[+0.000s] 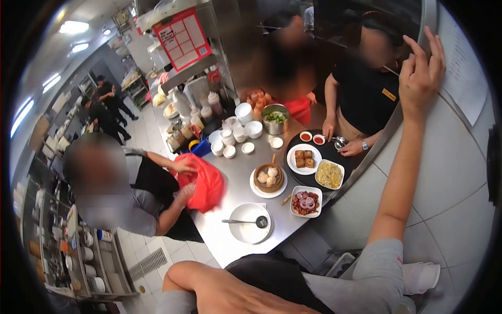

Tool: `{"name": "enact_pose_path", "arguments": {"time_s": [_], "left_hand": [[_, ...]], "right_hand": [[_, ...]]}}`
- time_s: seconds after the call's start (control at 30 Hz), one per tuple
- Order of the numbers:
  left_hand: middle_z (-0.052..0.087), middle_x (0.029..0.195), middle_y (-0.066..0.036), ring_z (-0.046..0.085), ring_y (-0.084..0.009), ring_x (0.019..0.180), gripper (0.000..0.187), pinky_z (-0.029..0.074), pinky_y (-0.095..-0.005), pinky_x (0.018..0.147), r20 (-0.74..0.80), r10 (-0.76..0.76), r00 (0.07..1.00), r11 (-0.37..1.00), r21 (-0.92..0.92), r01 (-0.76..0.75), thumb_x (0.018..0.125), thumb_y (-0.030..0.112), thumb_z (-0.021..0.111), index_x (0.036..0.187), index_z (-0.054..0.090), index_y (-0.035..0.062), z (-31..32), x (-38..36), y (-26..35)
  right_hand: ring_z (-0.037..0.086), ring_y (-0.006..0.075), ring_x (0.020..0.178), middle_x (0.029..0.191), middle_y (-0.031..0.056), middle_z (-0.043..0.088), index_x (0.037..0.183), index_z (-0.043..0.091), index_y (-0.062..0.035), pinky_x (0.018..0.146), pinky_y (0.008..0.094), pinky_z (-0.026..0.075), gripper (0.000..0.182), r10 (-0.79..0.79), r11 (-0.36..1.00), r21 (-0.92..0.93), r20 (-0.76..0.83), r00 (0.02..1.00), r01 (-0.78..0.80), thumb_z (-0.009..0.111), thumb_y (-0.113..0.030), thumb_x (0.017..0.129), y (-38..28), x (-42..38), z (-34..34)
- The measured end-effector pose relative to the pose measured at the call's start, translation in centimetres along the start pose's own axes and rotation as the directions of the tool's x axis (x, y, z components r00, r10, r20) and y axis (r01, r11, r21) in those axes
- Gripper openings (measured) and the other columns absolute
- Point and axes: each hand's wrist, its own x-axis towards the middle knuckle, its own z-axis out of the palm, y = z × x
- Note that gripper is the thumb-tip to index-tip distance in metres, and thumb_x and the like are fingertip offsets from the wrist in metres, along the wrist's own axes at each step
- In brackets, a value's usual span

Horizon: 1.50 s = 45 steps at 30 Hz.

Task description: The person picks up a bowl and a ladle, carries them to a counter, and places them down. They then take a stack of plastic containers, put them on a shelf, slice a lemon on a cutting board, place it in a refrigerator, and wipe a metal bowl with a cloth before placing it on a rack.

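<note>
My right arm is raised at the right, and my right hand (422,73) rests against the metal-edged wall, fingers apart and holding nothing. My left arm bends across my dark apron at the bottom; the back of my left hand (243,295) seems to show there, its fingers hidden. Beyond it, on the steel counter (225,175), a white bowl (243,230) holds a ladle (261,222). A bamboo steamer (267,178) with dumplings sits on a plate. Nearer the right are a bowl of dark food with onion rings (306,202), a bowl of yellow food (330,174) and fried squares (305,158).
A co-worker at the left handles a red bag (201,183). Another person's hands are at a black round tray (298,141) with two red sauce dishes. White cups (227,137), sauce bottles (214,102) and a steel pot (275,119) stand farther back.
</note>
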Motion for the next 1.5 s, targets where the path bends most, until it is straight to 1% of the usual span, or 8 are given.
{"name": "enact_pose_path", "arguments": {"time_s": [0.3, 0.37, 0.57, 0.77, 0.9, 1.1, 1.27, 1.5], "left_hand": [[0.028, 0.13, -0.049, 0.037, -0.0599, 0.12, 0.072, 0.034, -0.0716, 0.088, 0.148, 0.091, 0.985, 0.995, 0.023, -0.096, 0.089, 0.029, 0.05, 0.129, 0.025, -0.0265, -2.4, -0.7, 5.0], [0.064, 0.099, -0.028, 0.062, -0.0455, 0.095, 0.021, 0.053, -0.0507, 0.074, 0.046, -0.225, 0.973, 0.964, 0.152, 0.216, 0.088, 0.012, 0.06, 0.096, 0.063, -0.0066, -3.3, -2.2, 10.1], [0.064, 0.09, -0.027, 0.062, -0.0385, 0.083, 0.033, 0.052, -0.0452, 0.072, -0.444, 0.008, 0.896, 0.865, 0.453, 0.217, 0.087, 0.021, 0.061, 0.091, 0.064, -0.0109, 1.2, -18.6, 21.0], [0.068, 0.087, -0.013, 0.066, -0.0207, 0.079, 0.022, 0.053, -0.0339, 0.071, -0.97, 0.033, -0.241, 0.76, -0.132, 0.637, 0.092, 0.017, 0.05, 0.09, 0.064, 0.0, 6.2, -46.3, 20.3], [0.064, 0.104, -0.025, 0.061, -0.038, 0.101, 0.041, 0.049, -0.0467, 0.086, -0.618, 0.097, -0.78, -0.309, -0.764, 0.567, 0.081, 0.032, 0.055, 0.102, 0.067, -0.0004, 12.3, -65.9, 10.7], [0.062, 0.108, -0.027, 0.059, -0.0394, 0.105, 0.046, 0.046, -0.0422, 0.092, -0.578, 0.021, -0.816, -0.109, -0.813, 0.572, 0.077, 0.033, 0.057, 0.1, 0.066, -0.0045, 19.4, -75.7, 10.7], [0.063, 0.105, -0.027, 0.06, -0.0389, 0.102, 0.044, 0.048, -0.0433, 0.088, -0.645, 0.0, -0.764, -0.226, -0.744, 0.629, 0.076, 0.031, 0.059, 0.098, 0.066, -0.0057, 20.5, -79.3, 18.0], [0.066, 0.093, -0.024, 0.064, -0.0368, 0.09, 0.033, 0.051, -0.0422, 0.081, -0.596, 0.154, -0.788, 0.21, -0.759, 0.616, 0.079, 0.031, 0.059, 0.089, 0.069, 0.0016, 23.2, -76.9, 22.7]], "right_hand": [[0.046, 0.0235, 0.125, 0.13, 0.0018, 0.052, 0.106, 0.068, -0.0172, 0.102, 0.0365, 0.04, 0.037, -0.023, 0.999, -0.036, 0.074, 0.997, 0.026, 0.055, 0.004, 0.078, 1.1, -0.4, -0.4], [0.045, 0.0233, 0.124, 0.132, 0.002, 0.05, 0.107, 0.068, -0.0154, 0.101, 0.036, 0.04, 0.036, -0.049, 0.999, -0.015, 0.121, 0.991, 0.051, 0.057, 0.001, 0.078, 1.1, -0.5, -0.5], [0.055, 0.0237, 0.11, 0.134, 0.0084, 0.05, 0.12, 0.059, -0.0131, 0.089, 0.034, 0.047, 0.03, -0.186, 0.934, -0.244, 0.297, 0.936, 0.263, 0.051, -0.014, 0.091, 10.0, -4.8, 4.2], [0.053, 0.0251, 0.114, 0.134, 0.0129, 0.048, 0.12, 0.055, -0.0052, 0.09, 0.0356, 0.046, 0.031, -0.07, 0.996, 0.073, 0.162, 0.984, 0.059, 0.046, -0.02, 0.095, 1.3, -1.1, -0.5], [0.052, 0.0248, 0.115, 0.132, 0.0154, 0.048, 0.121, 0.053, -0.0012, 0.091, 0.0363, 0.045, 0.034, 0.116, 0.504, 0.801, 0.307, 0.945, -0.322, 0.043, -0.023, 0.097, -15.2, 2.8, -8.4], [0.059, 0.0238, 0.09, 0.107, 0.0193, 0.057, 0.107, 0.053, 0.0025, 0.079, 0.0326, 0.049, 0.045, -0.647, -0.347, 0.402, 0.551, 0.526, -0.847, 0.061, -0.035, 0.084, -40.2, 0.4, -14.8], [0.06, 0.0183, 0.101, 0.111, 0.0106, 0.062, 0.116, 0.056, 0.0001, 0.086, 0.0302, 0.049, 0.029, -0.987, 0.022, -0.275, 0.144, -0.064, -0.961, 0.059, -0.008, 0.088, -63.1, -9.6, -23.1], [0.064, 0.0208, 0.087, 0.097, 0.0098, 0.068, 0.11, 0.061, -0.0026, 0.076, 0.0312, 0.05, 0.035, -0.975, 0.14, 0.484, -0.086, -0.206, -0.864, 0.066, -0.025, 0.085, -79.5, -35.3, -35.7]]}}
